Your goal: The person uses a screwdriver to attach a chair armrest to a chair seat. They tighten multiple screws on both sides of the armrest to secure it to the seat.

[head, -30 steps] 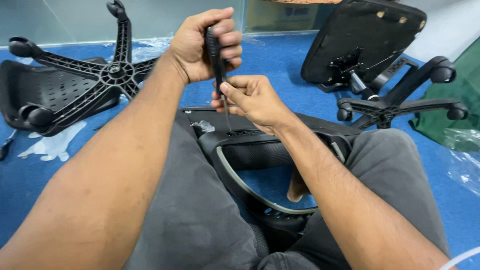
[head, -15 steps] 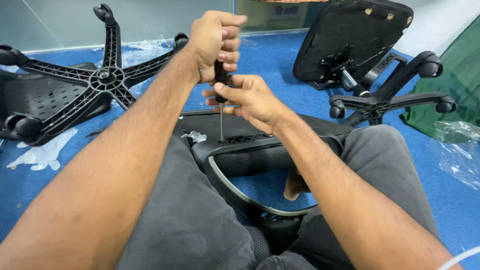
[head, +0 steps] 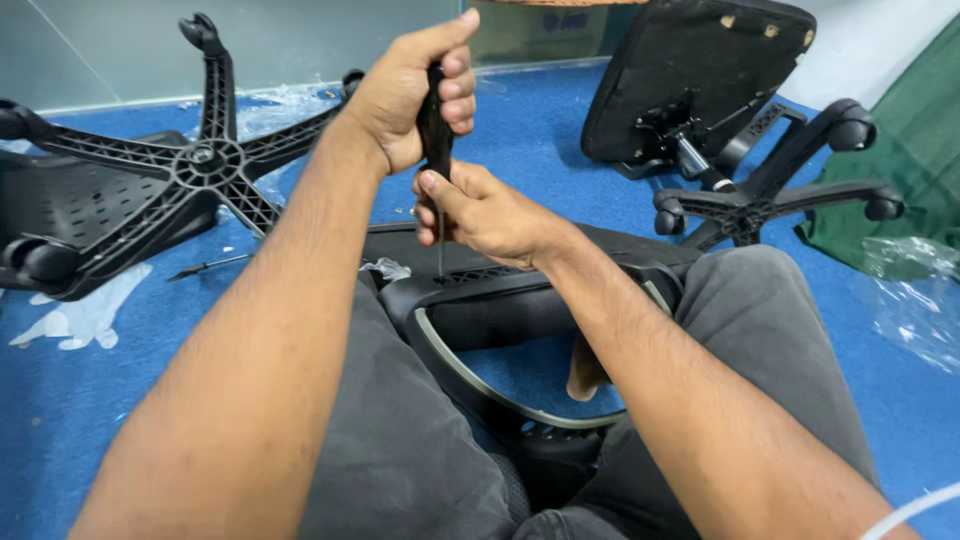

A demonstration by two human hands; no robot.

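Two hands share one upright screwdriver: the left hand fisted around its handle to turn, the right hand pinching the shaft, steadying its tip above the black chair frame.

We cannot see the screwdriver handle within the left hand; its tip below the grip is too small.

— What's in my grip?
— A black-handled screwdriver, upright, its thin metal shaft pointing straight down.
— Where does the tip land?
— On the black plastic chair frame lying across my lap, by its slotted top edge. The frame's curved grey-trimmed rim loops down between my knees.
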